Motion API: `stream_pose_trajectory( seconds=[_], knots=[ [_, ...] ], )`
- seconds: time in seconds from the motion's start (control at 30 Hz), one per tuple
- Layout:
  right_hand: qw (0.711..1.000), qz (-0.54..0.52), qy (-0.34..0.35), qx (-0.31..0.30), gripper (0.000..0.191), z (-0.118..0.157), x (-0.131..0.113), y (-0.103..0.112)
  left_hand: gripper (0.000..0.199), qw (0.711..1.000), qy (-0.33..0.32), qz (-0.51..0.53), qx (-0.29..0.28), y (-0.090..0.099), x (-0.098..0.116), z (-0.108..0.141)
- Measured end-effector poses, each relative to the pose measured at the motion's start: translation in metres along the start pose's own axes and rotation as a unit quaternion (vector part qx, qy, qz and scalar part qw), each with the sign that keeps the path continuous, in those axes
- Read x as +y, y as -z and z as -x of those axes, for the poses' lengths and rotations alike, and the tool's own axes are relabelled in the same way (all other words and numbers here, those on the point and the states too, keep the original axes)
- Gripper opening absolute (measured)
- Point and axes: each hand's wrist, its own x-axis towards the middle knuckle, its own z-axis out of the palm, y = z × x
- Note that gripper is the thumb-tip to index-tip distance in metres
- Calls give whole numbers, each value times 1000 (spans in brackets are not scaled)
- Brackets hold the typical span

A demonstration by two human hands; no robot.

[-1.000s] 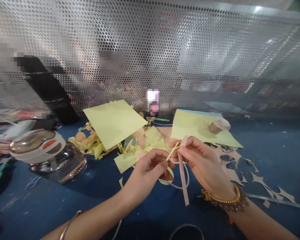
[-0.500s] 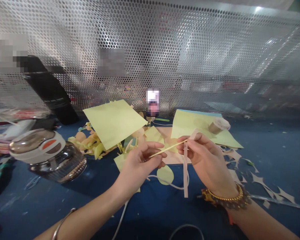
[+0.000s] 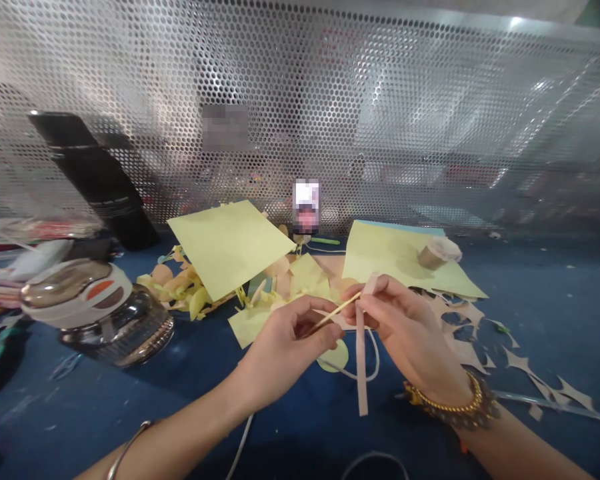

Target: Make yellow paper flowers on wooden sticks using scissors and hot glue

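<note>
Thin wooden stick is in your hands, held up over the middle of the blue tabletop and slanting upward to the right. Your left hand is clenched on its lower end, with the fingers curled in against the thumb. Your right hand is closed too, its fingertips pinching the stick's upper tip together with a pink paper strip. That strip hangs from the pinch toward the near edge of the tabletop.

Just below your hands lie a pale green paper disc and a thin white loop, whose material is hard to tell. Beyond them, one pale yellow paper sheet lies toward the left and another pale yellow paper sheet toward the right, with a small tan paper roll resting on it. Paper offcuts trail toward the right edge. A glass jar with a white and silver lid stands left of your hands, and a black bottle leans by the perforated metal screen along the far edge.
</note>
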Motion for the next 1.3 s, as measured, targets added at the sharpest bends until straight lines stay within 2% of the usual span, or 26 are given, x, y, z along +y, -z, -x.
stream_pose_trajectory(
  seconds=[0.13,0.3,0.57,0.8,0.97,1.17,1.3],
  knots=[
    [999,21,-15,-29,7,2,2,-1,21,1000,-11,-15,-1,-3,-2,1],
    [999,33,-8,-6,10,3,2,0,13,998,3,59,27,-4,-4,2],
    [995,91,-14,-36,13,1,3,0,6,994,5,111,25,-2,0,1],
    [991,130,-28,-6,11,-1,0,-4,14,993,-6,111,40,-3,-3,4],
    [989,142,-27,-6,18,1,3,-4,20,991,-4,117,60,-4,-2,5],
    [988,155,-14,7,20,4,2,-4,24,987,-40,126,87,-5,-3,4],
    [987,163,-11,7,19,4,3,-3,26,988,-45,122,81,-6,-3,5]
  ],
)
